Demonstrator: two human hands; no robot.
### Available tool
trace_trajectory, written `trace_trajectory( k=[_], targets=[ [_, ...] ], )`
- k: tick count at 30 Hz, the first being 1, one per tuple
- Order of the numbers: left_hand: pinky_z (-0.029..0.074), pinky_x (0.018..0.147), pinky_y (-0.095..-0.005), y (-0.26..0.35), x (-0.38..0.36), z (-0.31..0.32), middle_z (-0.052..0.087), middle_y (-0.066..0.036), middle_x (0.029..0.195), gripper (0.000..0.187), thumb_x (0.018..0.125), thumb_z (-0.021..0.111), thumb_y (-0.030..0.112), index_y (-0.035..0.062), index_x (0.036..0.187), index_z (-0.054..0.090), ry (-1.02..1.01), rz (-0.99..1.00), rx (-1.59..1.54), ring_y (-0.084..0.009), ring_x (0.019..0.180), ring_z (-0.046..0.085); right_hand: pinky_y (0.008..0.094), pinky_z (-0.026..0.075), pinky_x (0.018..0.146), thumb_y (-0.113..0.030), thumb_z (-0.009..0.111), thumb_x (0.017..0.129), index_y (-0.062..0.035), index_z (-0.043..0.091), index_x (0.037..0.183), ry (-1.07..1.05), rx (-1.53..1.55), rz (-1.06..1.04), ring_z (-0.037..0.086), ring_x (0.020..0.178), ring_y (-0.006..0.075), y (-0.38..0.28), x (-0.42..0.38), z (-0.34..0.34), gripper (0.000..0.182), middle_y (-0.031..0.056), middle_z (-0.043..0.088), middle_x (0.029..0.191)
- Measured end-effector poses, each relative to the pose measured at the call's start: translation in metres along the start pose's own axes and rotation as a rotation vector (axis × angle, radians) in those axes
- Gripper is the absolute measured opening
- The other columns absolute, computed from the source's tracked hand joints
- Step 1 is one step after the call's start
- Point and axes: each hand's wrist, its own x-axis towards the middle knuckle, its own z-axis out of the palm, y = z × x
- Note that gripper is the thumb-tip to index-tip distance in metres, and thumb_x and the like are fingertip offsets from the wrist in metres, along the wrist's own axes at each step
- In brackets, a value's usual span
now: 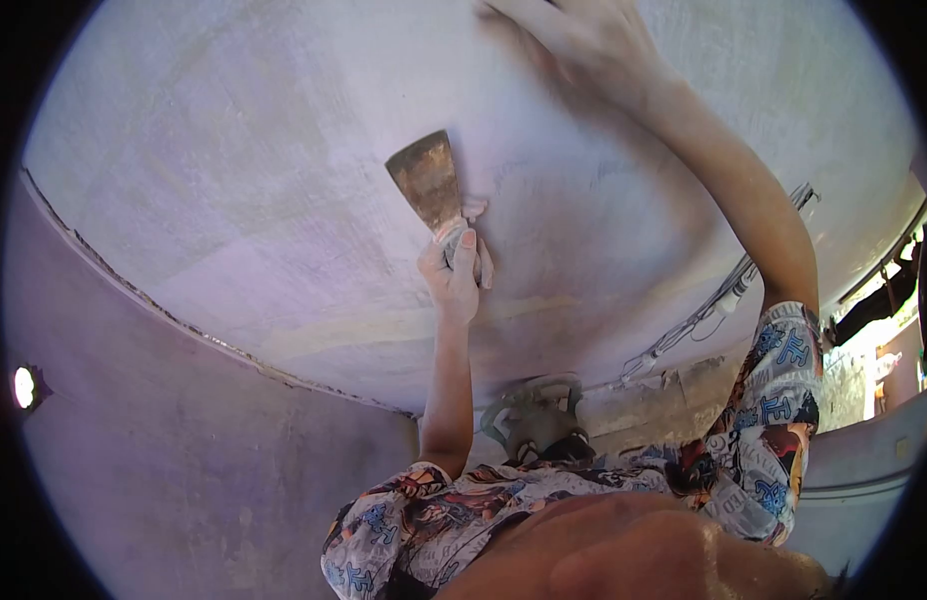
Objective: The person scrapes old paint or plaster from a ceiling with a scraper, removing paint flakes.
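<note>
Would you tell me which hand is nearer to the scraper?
The left hand: it grips the scraper by its handle. The right hand is pressed flat on the ceiling, up and to the right of the blade.

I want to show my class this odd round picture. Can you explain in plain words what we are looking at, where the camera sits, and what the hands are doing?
There is no machine here: it is one picture from a camera worn on a person's head. The lens is very wide, so the picture is round and straight edges look bent. The person seems to be looking up at a pale plastered surface, probably a ceiling, which meets a wall along a rough seam. Both arms are raised, in patterned sleeves. On the left of the picture, a hand grips the handle of a scraper, a flat, rusty-looking blade that lies against the plaster. On the right, the other hand rests flat on the surface. Wires run along the far edge.
</note>
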Motion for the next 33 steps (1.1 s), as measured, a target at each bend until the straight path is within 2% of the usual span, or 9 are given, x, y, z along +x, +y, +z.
trace_trajectory(
  k=[2, 8, 10, 16, 21, 24, 27, 29, 33],
  targets=[
    [0.031, 0.035, -0.027, 0.003, -0.003, -0.001, 0.033, 0.003, 0.048, 0.027, 0.1, 0.054, 0.022, -0.0054, 0.099, 0.053, 0.028, -0.021, 0.051, -0.0091, 0.035, 0.037, 0.0358, 0.051, 0.076, -0.009, 0.067, 0.081, -0.007, 0.065, 0.101, -0.221, 0.043, 0.157, 0.06, 0.096, 0.0289, -0.023, -0.055, -0.023, 0.02, 0.0101, 0.057, 0.09],
    [0.027, 0.033, -0.0246, 0.043, -0.038, 0.014, 0.034, 0.002, 0.048, 0.03, 0.104, 0.042, 0.026, -0.0013, 0.094, 0.051, 0.148, -0.026, 0.07, -0.0079, 0.035, 0.034, 0.0341, 0.048, 0.07, -0.002, 0.066, 0.082, -0.0035, 0.064, 0.088, -0.372, 0.695, 0.897, 0.06, 0.081, 0.0253, -0.113, -0.108, -0.07, 0.006, 0.0119, 0.058, 0.088],
    [0.037, 0.045, -0.0231, 0.056, -0.047, 0.028, 0.052, -0.006, 0.082, 0.027, 0.103, 0.043, 0.027, 0.0003, 0.105, 0.048, 0.001, -0.11, -0.014, -0.0073, 0.049, 0.045, 0.0289, 0.046, 0.071, -0.001, 0.069, 0.083, -0.0024, 0.062, 0.09, -0.213, 1.057, 1.277, 0.059, 0.077, 0.0172, -0.148, -0.107, -0.074, 0.01, 0.0076, 0.057, 0.087],
    [0.04, 0.094, -0.0336, 0.045, -0.039, 0.052, 0.047, -0.012, 0.114, 0.033, 0.103, 0.04, 0.029, -0.001, 0.113, 0.049, -0.288, -0.068, 0.316, -0.022, 0.106, 0.05, 0.0215, 0.043, 0.074, -0.007, 0.079, 0.076, -0.0016, 0.058, 0.105, 0.069, 1.475, 1.327, 0.053, 0.086, 0.0062, -0.191, -0.133, -0.068, 0.036, 0.0022, 0.059, 0.095],
    [0.03, 0.108, -0.0414, 0.071, -0.01, 0.084, 0.042, -0.021, 0.132, 0.037, 0.101, 0.044, 0.026, -0.0015, 0.125, 0.049, -0.478, -0.08, 0.507, -0.0358, 0.125, 0.037, 0.0223, 0.045, 0.071, -0.008, 0.078, 0.077, -0.0011, 0.059, 0.108, -0.092, 1.589, 1.357, 0.052, 0.08, 0.0061, -0.174, -0.156, -0.068, 0.037, 0.0014, 0.062, 0.092],
    [0.023, 0.113, -0.048, 0.095, 0.025, 0.1, 0.036, -0.022, 0.142, 0.049, 0.096, 0.051, 0.036, 0.0009, 0.131, 0.047, -0.686, 0.281, 0.948, -0.0401, 0.136, 0.029, 0.023, 0.046, 0.069, -0.008, 0.075, 0.08, 0.0005, 0.059, 0.107, -0.121, 1.561, 1.382, 0.054, 0.075, 0.0069, -0.16, -0.171, -0.081, 0.033, 0.0018, 0.063, 0.087],
    [0.016, 0.115, -0.0549, 0.118, 0.087, 0.089, 0.027, -0.022, 0.152, 0.064, 0.091, 0.056, 0.045, 0.0057, 0.14, 0.043, -0.388, 0.624, 1.234, -0.0427, 0.143, 0.019, 0.0235, 0.047, 0.069, -0.01, 0.072, 0.083, 0.0024, 0.059, 0.106, -0.023, 1.561, 1.443, 0.057, 0.074, 0.0084, -0.154, -0.186, -0.095, 0.029, 0.0038, 0.064, 0.087],
    [0.008, 0.117, -0.0515, 0.132, 0.136, 0.087, 0.012, -0.031, 0.155, 0.07, 0.096, 0.05, 0.028, -0.0061, 0.149, 0.02, 0.119, 0.675, 1.328, -0.0429, 0.146, 0.009, 0.0236, 0.048, 0.07, -0.011, 0.071, 0.084, 0.0035, 0.059, 0.106, 0.01, 1.593, 1.493, 0.059, 0.076, 0.0093, -0.152, -0.201, -0.106, 0.028, 0.005, 0.065, 0.088],
    [0.011, 0.117, -0.0539, 0.094, 0.152, 0.106, 0.017, -0.027, 0.155, 0.07, 0.092, 0.055, 0.035, 0.0, 0.146, 0.028, 0.228, 0.84, 1.616, -0.0437, 0.145, 0.012, 0.0249, 0.05, 0.069, -0.014, 0.072, 0.085, 0.0045, 0.059, 0.107, 0.03, 1.525, 1.519, 0.061, 0.077, 0.0116, -0.152, -0.228, -0.116, 0.031, 0.008, 0.067, 0.09]
  ],
)
